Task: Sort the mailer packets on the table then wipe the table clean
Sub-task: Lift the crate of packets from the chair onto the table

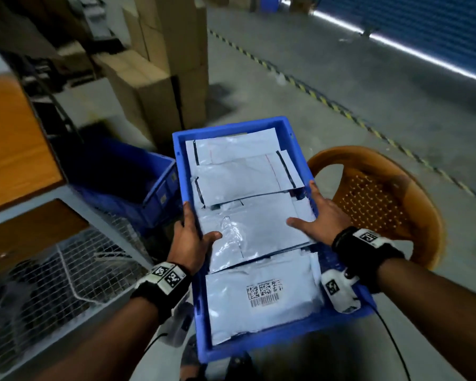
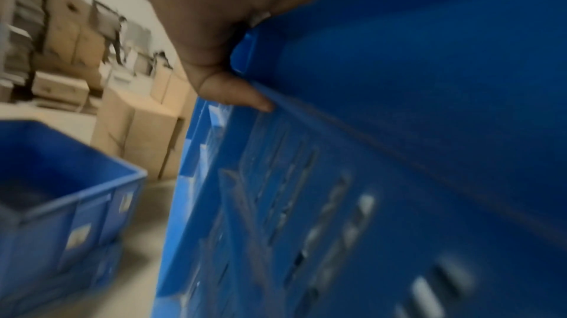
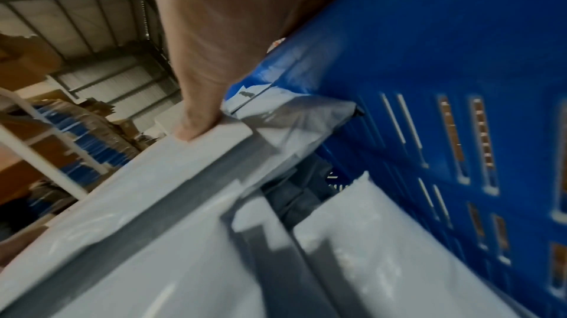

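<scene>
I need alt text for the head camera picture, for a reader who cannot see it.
Two hands, left hand and right hand, hold a blue crate by its long sides, thumbs resting on the white mailer packets that fill it. A brown plastic chair stands to the right, cardboard boxes behind.

A blue crate [image 1: 297, 133] is held between both hands and it is full of white mailer packets [image 1: 248, 224], overlapping each other. The left hand [image 1: 190, 237] grips the left rim, thumb lying on the shiny packet on top. The right hand [image 1: 316, 215] is at the right rim — its fingers stretch along the edge and its thumb presses the same packet. The nearest packet [image 1: 259, 298] carries a barcode label. To the right stands an orange plastic chair [image 1: 382, 204]; to the left a second blue crate [image 1: 138, 177], cardboard boxes [image 1: 154, 78] behind it, and a wire mesh basket [image 1: 74, 270] lower down.
</scene>
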The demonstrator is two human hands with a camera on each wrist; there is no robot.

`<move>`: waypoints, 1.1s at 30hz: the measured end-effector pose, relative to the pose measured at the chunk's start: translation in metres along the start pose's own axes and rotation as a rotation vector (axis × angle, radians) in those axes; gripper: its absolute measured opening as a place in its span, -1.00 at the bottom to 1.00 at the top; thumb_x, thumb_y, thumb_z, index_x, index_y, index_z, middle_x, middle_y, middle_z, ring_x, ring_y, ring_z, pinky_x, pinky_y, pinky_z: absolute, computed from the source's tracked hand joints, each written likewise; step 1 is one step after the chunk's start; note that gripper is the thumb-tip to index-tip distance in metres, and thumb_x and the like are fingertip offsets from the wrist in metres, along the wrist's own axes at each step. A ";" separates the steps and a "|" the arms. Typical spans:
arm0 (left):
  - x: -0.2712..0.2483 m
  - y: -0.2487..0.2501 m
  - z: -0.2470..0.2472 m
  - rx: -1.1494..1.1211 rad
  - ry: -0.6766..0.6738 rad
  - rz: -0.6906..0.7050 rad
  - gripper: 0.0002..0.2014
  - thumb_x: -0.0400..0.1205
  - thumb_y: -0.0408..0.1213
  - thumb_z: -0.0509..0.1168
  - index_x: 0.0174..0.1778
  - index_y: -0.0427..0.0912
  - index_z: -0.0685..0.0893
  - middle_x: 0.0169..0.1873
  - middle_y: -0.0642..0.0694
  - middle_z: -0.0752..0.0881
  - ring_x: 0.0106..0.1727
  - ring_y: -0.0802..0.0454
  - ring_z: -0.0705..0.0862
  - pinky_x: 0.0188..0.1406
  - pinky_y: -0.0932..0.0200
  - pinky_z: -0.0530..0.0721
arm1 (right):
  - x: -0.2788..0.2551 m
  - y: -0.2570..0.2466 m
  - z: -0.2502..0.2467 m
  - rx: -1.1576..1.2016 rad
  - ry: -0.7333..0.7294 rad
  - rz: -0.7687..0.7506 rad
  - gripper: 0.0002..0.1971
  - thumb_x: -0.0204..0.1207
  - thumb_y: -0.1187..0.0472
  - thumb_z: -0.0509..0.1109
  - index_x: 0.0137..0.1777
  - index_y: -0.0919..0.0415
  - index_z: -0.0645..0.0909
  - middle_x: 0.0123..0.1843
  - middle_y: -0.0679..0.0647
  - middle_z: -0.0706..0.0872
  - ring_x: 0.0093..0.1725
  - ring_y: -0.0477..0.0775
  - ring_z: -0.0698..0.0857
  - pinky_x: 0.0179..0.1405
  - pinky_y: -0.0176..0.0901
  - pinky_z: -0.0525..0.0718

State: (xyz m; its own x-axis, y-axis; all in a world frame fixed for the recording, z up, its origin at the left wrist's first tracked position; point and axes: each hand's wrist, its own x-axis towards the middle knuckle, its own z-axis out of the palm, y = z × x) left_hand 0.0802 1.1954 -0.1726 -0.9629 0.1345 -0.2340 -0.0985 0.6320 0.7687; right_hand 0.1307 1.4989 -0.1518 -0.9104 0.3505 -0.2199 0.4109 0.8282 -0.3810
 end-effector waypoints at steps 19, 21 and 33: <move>-0.056 0.054 -0.270 0.082 0.319 0.098 -0.06 0.51 0.01 0.46 0.66 -0.28 0.09 0.43 -0.34 0.52 0.36 -0.29 0.54 0.26 -0.03 0.54 | -0.026 -0.267 -0.118 0.124 0.002 -0.244 0.17 0.24 -0.28 0.58 0.71 -0.03 -0.07 0.64 0.04 0.32 0.52 0.14 0.45 0.36 -0.18 0.40; -0.063 0.045 -0.302 0.027 0.340 0.102 -0.13 0.49 -0.01 0.49 0.60 -0.28 0.20 0.38 -0.29 0.57 0.30 -0.26 0.59 0.24 -0.03 0.58 | -0.031 -0.305 -0.123 0.086 0.010 -0.281 0.16 0.25 -0.31 0.56 0.71 -0.01 -0.05 0.65 0.03 0.30 0.53 0.15 0.44 0.35 -0.17 0.41; -0.114 -0.041 -0.516 0.110 0.537 0.090 -0.46 0.45 0.00 0.51 0.08 -0.29 0.45 -0.02 -0.26 0.66 0.02 -0.28 0.65 -0.29 0.06 0.48 | -0.082 -0.535 -0.076 0.111 0.023 -0.485 0.04 0.37 -0.22 0.52 0.71 0.16 0.05 0.69 0.07 0.20 0.61 0.11 0.31 0.42 -0.22 0.31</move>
State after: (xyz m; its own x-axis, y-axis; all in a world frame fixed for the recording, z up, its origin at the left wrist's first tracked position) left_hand 0.0646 0.7603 0.1292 -0.9619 -0.1984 0.1879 -0.0111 0.7155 0.6985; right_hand -0.0182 1.0600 0.1380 -0.9982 -0.0537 0.0255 -0.0590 0.8472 -0.5280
